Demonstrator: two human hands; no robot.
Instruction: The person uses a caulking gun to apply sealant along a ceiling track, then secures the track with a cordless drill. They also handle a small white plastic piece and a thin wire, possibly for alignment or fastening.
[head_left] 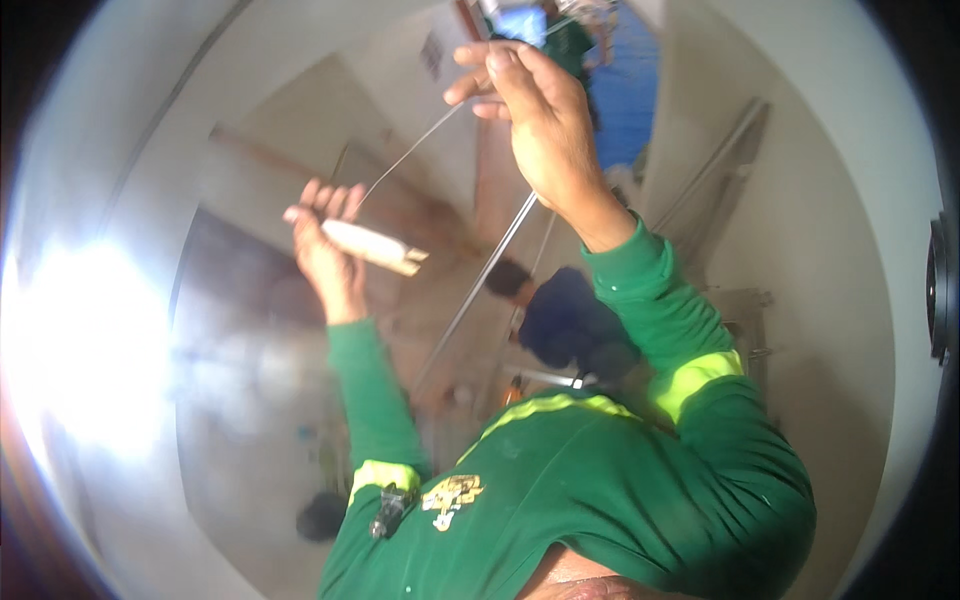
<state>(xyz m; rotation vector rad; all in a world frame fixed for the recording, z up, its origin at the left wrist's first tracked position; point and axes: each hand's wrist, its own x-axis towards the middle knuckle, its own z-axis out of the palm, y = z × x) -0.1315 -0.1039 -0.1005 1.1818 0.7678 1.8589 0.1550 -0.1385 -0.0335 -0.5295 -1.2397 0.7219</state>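
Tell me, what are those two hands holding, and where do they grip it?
The left hand wraps a pale wooden stick at one end. The right hand pinches the thin string running from it, at its upper end.

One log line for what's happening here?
left hand: grips pale stick | right hand: pinches thin string | string taut between hands

I note a green long-sleeved shirt [600,480] with bright yellow-green bands at the upper arms and across the shoulders, and a yellow emblem on the chest. A small black clip [388,510] hangs beside that emblem. My left hand [325,245] grips a pale cream, wood-coloured stick [372,246]. A thin grey-white string [410,152] runs from it to my right hand [535,110]. The walls [820,230] read off-white. Far off, I see a deep blue patch [625,95]. A white glare [85,345] covers the left.
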